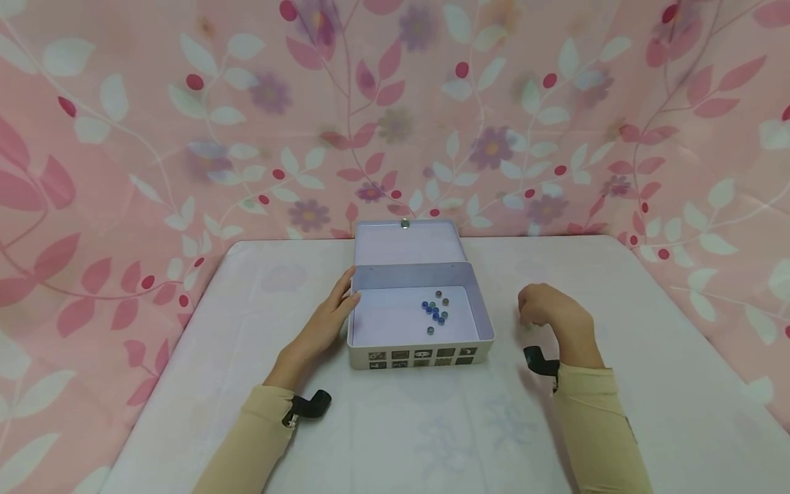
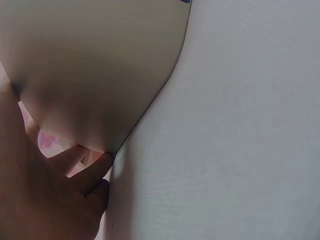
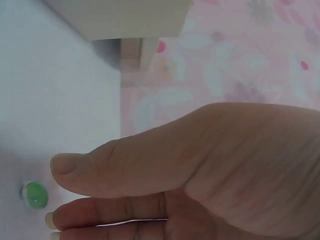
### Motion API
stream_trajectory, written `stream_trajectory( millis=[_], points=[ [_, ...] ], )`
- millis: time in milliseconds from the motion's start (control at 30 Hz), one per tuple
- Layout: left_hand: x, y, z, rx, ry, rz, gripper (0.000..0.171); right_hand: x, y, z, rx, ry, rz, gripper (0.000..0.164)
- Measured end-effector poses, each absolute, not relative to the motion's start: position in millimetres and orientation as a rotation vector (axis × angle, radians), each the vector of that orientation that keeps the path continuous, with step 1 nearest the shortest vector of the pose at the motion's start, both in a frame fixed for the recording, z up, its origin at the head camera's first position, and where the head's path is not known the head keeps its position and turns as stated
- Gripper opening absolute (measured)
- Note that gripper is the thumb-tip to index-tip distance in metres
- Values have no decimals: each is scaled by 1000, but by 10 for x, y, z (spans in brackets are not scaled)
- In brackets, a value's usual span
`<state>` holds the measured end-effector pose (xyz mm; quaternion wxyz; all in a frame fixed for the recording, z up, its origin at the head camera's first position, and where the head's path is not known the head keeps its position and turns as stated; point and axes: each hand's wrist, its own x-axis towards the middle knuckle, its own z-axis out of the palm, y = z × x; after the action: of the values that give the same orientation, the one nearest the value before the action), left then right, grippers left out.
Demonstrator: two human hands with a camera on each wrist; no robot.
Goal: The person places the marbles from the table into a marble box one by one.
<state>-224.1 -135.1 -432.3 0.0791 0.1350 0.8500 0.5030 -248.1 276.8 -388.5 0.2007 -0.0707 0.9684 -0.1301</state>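
A shallow rectangular box (image 1: 422, 357) stands with its lid (image 1: 407, 241) raised at the back. Several small glass marbles (image 1: 435, 316), blue and greenish, lie on the right half of its floor. My left hand (image 1: 326, 319) holds the box's left wall, thumb over the rim and fingers along the outside (image 2: 92, 175). To the right of the box, my right hand (image 1: 552, 310) reaches down close to the tablecloth. A green marble (image 3: 35, 195) lies just past its fingertips. Thumb (image 3: 120, 167) and fingers are extended, with nothing seen between them.
A white cloth (image 1: 469, 439) covers the table. Right behind its far edge hangs a pink floral curtain (image 1: 395, 130), which also runs along both sides. A black wrist camera (image 1: 311, 405) sits on the left wrist and another camera (image 1: 540, 361) on the right.
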Motion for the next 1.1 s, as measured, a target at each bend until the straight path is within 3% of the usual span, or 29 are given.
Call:
stream_trajectory(
  millis=[467,733,1100],
  points=[
    [-2472,-1415,-4741,399,2571,1548,65,-2555,2859,-4042,-147,2671,-369,11],
    [-2473,-1417,-4745,402,2587,1549,66,-2529,2847,-4058,-39,2611,-392,15],
    [-2368,-1395,-4535,383,2527,1541,63,-2565,2802,-4019,-275,2777,-394,12]
  ],
)
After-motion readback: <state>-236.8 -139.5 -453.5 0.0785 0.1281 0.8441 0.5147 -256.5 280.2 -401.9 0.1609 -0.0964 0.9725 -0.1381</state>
